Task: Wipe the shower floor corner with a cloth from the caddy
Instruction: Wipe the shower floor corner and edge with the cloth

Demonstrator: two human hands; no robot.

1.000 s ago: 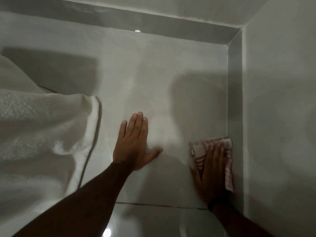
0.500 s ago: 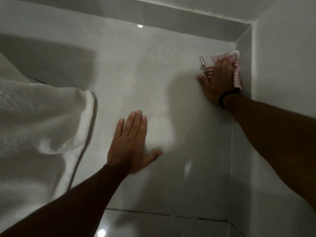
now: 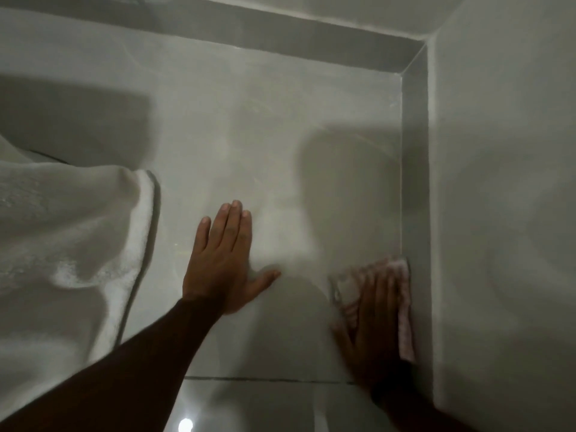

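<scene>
The pale grey tiled shower floor meets the walls in a corner at the upper right. My right hand lies flat on a pink and white cloth and presses it to the floor against the right wall's skirting, well short of the corner. The hand and cloth are motion-blurred. My left hand rests flat on the floor to the left, fingers together and thumb out, holding nothing. The caddy is not in view.
A white towel-like fabric hangs over the left side of the view. The right wall rises just beyond the cloth. A grout line crosses the floor near the bottom, with a light reflection below it.
My right hand has slid the cloth back from the far corner along the right wall towards me. My left hand has stayed planted in the same place.
</scene>
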